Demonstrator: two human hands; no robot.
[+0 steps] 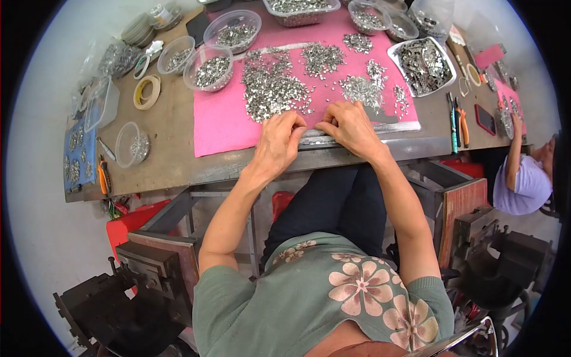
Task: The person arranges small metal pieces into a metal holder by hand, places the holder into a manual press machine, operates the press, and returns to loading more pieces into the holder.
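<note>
Pink textured cloth [220,122] covers part of the brown counter [169,146]. Head view, clock taken from view centre: a heap of small, shiny silver metal pieces [267,95] lies at 12 o'clock, just beyond the left hand [278,139]. Right hand [355,127] at 2 o'clock. Both narrowed, thumb near fingers; cannot tell whether either holds a piece. Step in hand, judged: fingertip work at the cloth's near edge. Next move likely calls for a fine, steady pinch.

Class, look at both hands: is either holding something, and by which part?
It cannot be told: the left hand and right hand are curled near the pink cloth's front edge, but anything between their fingertips is hidden or too small.
</note>
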